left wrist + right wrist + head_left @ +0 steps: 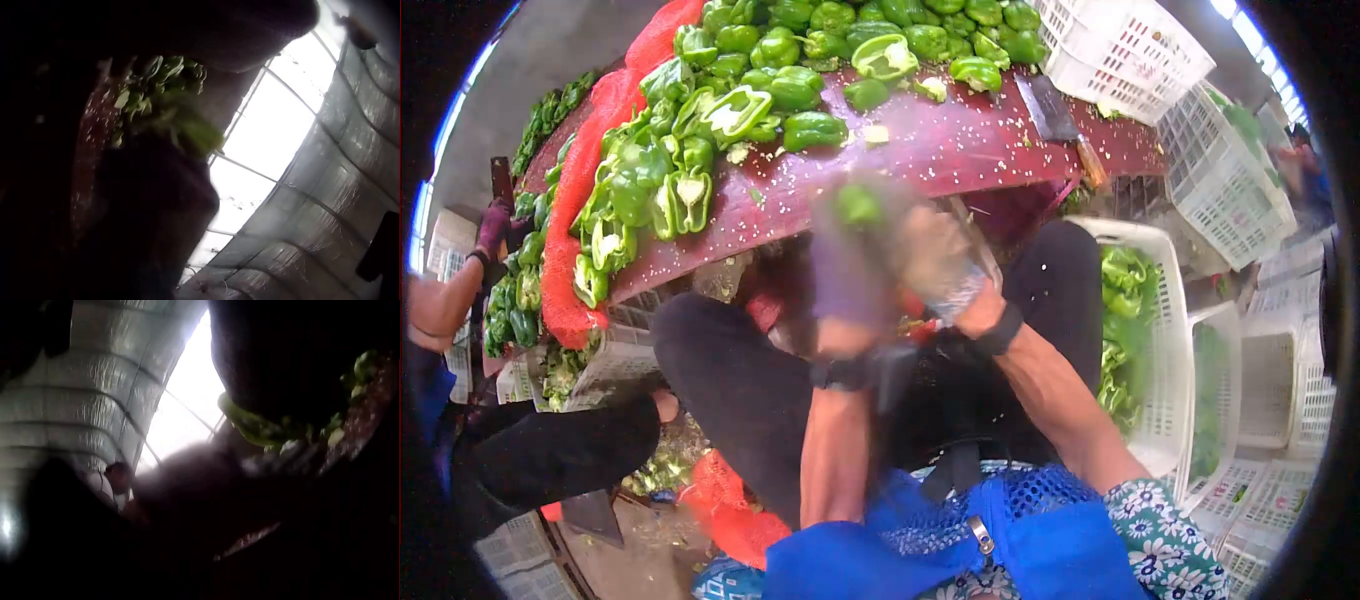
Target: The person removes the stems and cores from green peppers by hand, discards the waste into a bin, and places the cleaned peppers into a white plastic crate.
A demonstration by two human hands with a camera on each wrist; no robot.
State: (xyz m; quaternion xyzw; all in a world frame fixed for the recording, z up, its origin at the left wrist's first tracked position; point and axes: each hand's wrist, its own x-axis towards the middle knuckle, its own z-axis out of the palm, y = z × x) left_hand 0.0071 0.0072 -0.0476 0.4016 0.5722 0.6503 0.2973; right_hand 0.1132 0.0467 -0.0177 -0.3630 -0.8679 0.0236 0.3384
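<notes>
In the head view my left hand [847, 275], in a purple glove, holds a green bell pepper [859, 205] just in front of the table edge. Motion blurs both hands. Close beside it is my right hand [937, 255] in a pale patterned glove, its fingers smeared; I cannot tell whether it holds anything. The left wrist view has the pepper [199, 134] as a green blur above a dark hand. From the right wrist, a green pepper [250, 422] shows under a dark shape. Cut and whole peppers [685, 195] lie along the table's left side.
The dark red table [960, 130] is strewn with seeds, with more peppers [830, 20] heaped at the back. A cleaver [1050, 108] lies at the right edge. White crates [1165, 340] stand at right, one holding peppers. Another person's gloved hand [492, 228] is at far left.
</notes>
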